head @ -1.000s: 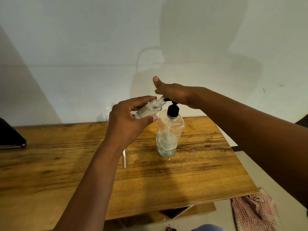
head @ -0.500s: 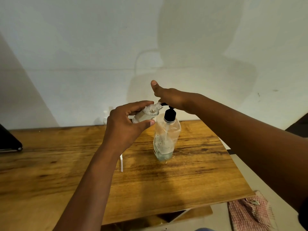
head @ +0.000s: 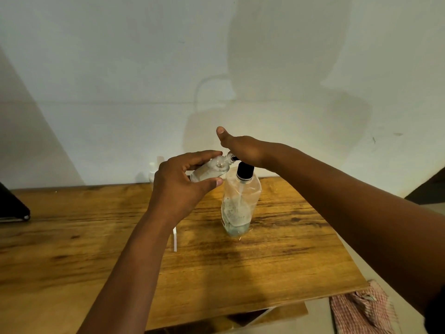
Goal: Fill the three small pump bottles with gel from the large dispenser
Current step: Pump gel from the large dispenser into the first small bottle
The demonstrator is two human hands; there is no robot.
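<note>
Wooden bench (head: 277, 268) against a pale wall: gel being pumped into a small bottle.

At the bench's middle stands the large dispenser (head: 240, 203), clear and nearly drained, its black pump collar (head: 245, 170) under the right hand (head: 243, 150), whose palm presses down on the pump head with the thumb lifted free. The left hand (head: 178, 186) has its fingers (head: 199, 156) and thumb curled round one small bottle (head: 212, 168), tilted so its open neck meets the spout. Another small white bottle (head: 152, 170) is half hidden behind the left hand by the wall. The filling step looks to be in hand; next comes likely more strokes, with the neck kept on the spout, as little gel remains.
</note>
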